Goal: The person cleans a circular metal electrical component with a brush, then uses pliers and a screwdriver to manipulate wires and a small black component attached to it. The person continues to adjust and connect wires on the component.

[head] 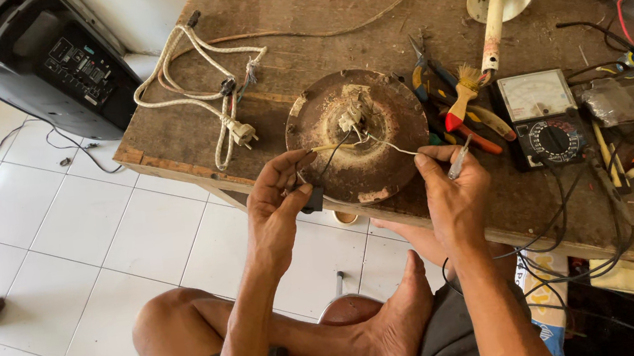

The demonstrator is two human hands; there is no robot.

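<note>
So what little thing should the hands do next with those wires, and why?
Probably bring the two wire ends together. The left hand pinches a small black part with a dark wire running to the rusty round disc, and the right hand holds a white wire plus a slim metal probe. The ends look apart.

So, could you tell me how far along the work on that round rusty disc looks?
Done: the disc lies on the bench, its wires pulled out, meter beside it. In hand: left hand holds a small black part and a dark wire; right hand pinches a pale wire plus a thin tool. Left: the wires hang loose.
</note>
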